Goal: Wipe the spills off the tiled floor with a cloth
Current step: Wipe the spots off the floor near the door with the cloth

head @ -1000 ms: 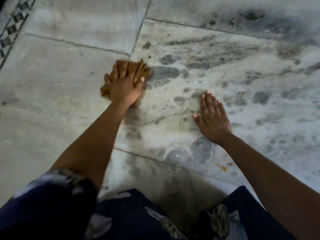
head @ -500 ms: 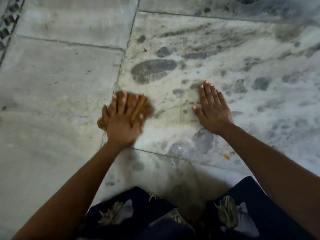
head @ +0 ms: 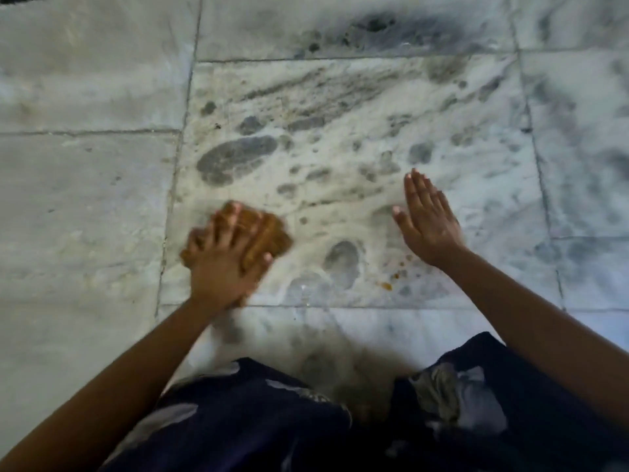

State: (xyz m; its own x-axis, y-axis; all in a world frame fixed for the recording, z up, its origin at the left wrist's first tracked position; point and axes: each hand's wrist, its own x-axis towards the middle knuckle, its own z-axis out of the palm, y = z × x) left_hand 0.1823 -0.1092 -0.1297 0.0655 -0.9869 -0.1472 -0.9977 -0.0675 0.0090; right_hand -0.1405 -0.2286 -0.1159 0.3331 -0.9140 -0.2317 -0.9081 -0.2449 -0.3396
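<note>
A brown bunched cloth lies on the pale marble tile near its front left corner. My left hand presses flat on the cloth, fingers spread and fairly straight over it, slightly blurred. My right hand rests flat on the same tile to the right, fingers straight and together. Small orange spots of spill sit on the tile just in front of my right wrist. A wet glistening patch shows between the two hands.
Dark grey blotches mark the tile beyond the cloth. Grout lines divide the floor into large tiles. My knees in dark patterned fabric fill the bottom of the view.
My left hand has dragged the cloth toward me from the far tile corner to the near left part of the tile. My right hand has stayed flat on the floor.
</note>
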